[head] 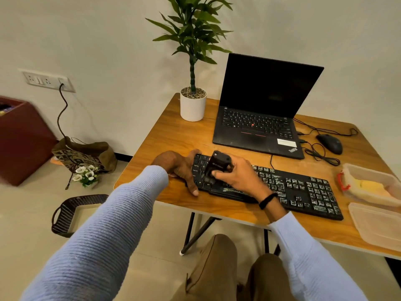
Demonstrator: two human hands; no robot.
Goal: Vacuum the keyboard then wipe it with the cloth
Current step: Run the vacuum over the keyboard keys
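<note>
A black keyboard (303,190) lies along the front of the wooden table (173,135), its right-hand keys speckled with white dust. My right hand (238,177) grips a small black handheld vacuum (218,165), nozzle down on the keyboard's left keys. My left hand (182,168) holds the keyboard's left end, thumb along the front edge and fingers curled over the top corner. A yellow cloth (368,186) lies inside a clear plastic box (373,172) at the table's right edge.
An open black laptop (260,127) stands behind the keyboard, with a mouse (329,143) and cables to its right. A potted plant (193,105) is at the back left. A clear lid (377,224) lies front right. On the floor are a basket (73,213) and a bag (86,155).
</note>
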